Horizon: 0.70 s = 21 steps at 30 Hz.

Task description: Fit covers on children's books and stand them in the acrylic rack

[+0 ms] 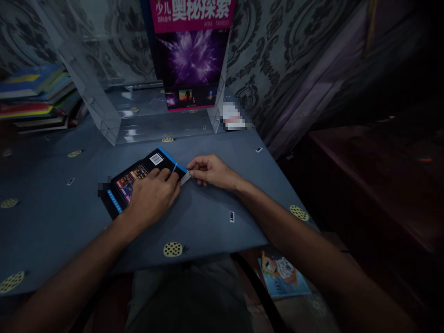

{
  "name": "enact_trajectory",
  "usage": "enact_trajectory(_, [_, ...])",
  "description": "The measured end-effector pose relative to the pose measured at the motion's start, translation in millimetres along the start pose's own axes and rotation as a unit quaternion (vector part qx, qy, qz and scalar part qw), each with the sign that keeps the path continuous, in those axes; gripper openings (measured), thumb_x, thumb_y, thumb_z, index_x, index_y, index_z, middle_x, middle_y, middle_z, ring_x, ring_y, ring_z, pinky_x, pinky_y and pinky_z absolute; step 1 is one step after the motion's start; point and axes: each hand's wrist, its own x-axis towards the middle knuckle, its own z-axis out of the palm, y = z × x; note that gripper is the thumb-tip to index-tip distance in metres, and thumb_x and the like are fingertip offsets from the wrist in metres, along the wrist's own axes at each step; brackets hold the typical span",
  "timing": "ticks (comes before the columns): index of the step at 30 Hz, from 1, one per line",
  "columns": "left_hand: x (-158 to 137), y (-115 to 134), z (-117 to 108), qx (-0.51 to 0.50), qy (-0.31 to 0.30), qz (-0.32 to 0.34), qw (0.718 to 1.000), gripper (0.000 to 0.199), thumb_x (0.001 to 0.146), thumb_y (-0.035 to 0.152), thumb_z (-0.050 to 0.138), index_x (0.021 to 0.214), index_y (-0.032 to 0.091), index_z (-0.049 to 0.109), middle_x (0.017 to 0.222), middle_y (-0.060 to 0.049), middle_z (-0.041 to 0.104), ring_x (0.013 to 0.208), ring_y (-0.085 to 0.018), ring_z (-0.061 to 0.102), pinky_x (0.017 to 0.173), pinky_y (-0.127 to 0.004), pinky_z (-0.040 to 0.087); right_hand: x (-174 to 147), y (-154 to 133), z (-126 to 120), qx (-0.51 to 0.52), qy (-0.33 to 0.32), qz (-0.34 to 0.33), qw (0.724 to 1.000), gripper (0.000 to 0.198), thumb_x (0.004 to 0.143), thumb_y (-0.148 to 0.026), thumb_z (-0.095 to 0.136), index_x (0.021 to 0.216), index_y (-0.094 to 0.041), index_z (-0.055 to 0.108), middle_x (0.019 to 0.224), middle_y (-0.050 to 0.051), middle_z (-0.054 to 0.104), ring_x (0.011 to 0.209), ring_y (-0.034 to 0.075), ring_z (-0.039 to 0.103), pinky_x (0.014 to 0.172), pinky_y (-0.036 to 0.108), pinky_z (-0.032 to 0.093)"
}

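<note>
A book (168, 158) with a black cover, blue edges and a white barcode lies at a slant on the tablecloth. My left hand (155, 192) rests on top of it, fingers bent and close together, pressing against the cover; its thumb is hidden. At the book's right corner, my right hand (211, 172) pinches the edge between thumb and fingertips, where pale page edges show. Small coloured pictures on the cover are partly covered by the left hand.
Behind the book stands a clear plastic rack (104, 118) holding an upright magenta and purple book (194, 60). Several stacked books (38, 99) sit at the back left. The blue-grey tablecloth (208, 231) ends at the right. Below lies a colourful booklet (286, 277).
</note>
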Motion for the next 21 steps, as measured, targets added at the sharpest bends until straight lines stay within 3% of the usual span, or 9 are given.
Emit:
enact_trajectory(6, [0.0,1.1,-2.0,0.004,-0.006,-0.004,1.0,0.034,0.104,0.031,0.04,0.101,0.018,0.071,0.096,-0.011,0.073,0.097,-0.029,0.069,0.058,-0.03,0.045,-1.2,-1.2,1.7,-0.026,0.005,-0.002,1.0,0.004,0.083,-0.013,0.065,0.087,-0.014,0.066,0.061,-0.006,0.057,0.046,0.006,0.052,0.04,0.016,0.041])
enact_trajectory(15, [0.2,1.2,-1.9,-0.005,-0.003,-0.008,1.0,0.034,0.104,0.031,0.04,0.102,0.017,0.071,0.097,-0.011,0.073,0.098,-0.029,0.069,0.058,-0.029,0.044,0.2,7.9,7.0,-0.117,0.042,-0.04,0.991,0.017,0.076,-0.006,0.063,0.089,-0.014,0.069,0.058,-0.008,0.052,0.05,0.006,0.048,0.05,0.017,0.039])
enact_trajectory(21, [0.4,1.5,-4.9,-0.003,-0.018,-0.006,1.0,0.036,0.105,0.032,0.039,0.104,0.018,0.072,0.1,-0.011,0.074,0.099,-0.029,0.069,0.058,-0.029,0.046,-3.5,0.4,1.3,-0.082,0.025,-0.026,0.996,0.015,0.08,-0.011,0.061,0.093,-0.014,0.069,0.06,-0.006,0.055,0.049,0.007,0.051,0.047,0.017,0.041])
